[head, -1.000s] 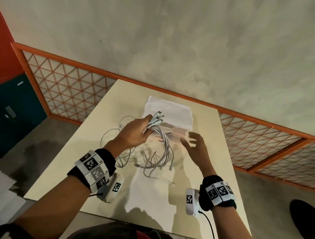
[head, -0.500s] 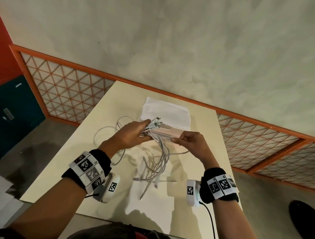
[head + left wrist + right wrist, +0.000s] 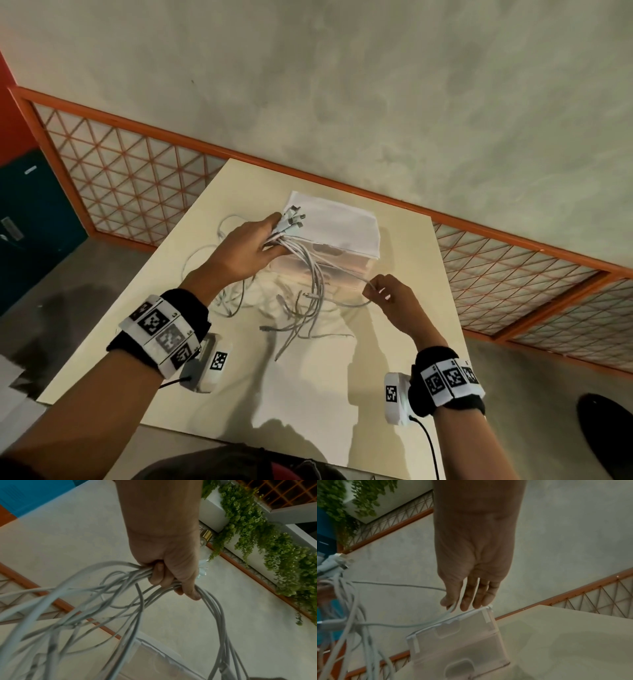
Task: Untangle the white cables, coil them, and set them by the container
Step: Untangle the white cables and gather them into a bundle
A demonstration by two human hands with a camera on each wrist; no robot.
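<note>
My left hand (image 3: 253, 250) grips a bundle of white cables (image 3: 310, 270) near their plugs (image 3: 294, 219), lifted above the cream table (image 3: 404, 342). In the left wrist view the fingers (image 3: 164, 577) curl round several strands (image 3: 120, 601) that hang in loops. My right hand (image 3: 385, 294) pinches one single white cable (image 3: 346, 270) pulled out sideways from the bundle; the thumb and forefinger (image 3: 448, 601) hold it in the right wrist view. The translucent container (image 3: 335, 240) with a white lid stands just behind both hands, also seen as the container (image 3: 458, 639) below my right fingers.
Loose cable ends (image 3: 291, 329) trail on the table below the bundle, and more loops (image 3: 219, 246) lie to the left. An orange lattice railing (image 3: 137, 178) runs behind the table. The table's near edge (image 3: 239, 442) is close to my body.
My right hand went from open beside the bundle to pinching one cable, then drew it out to the right. The left hand kept its grip and rose slightly.
</note>
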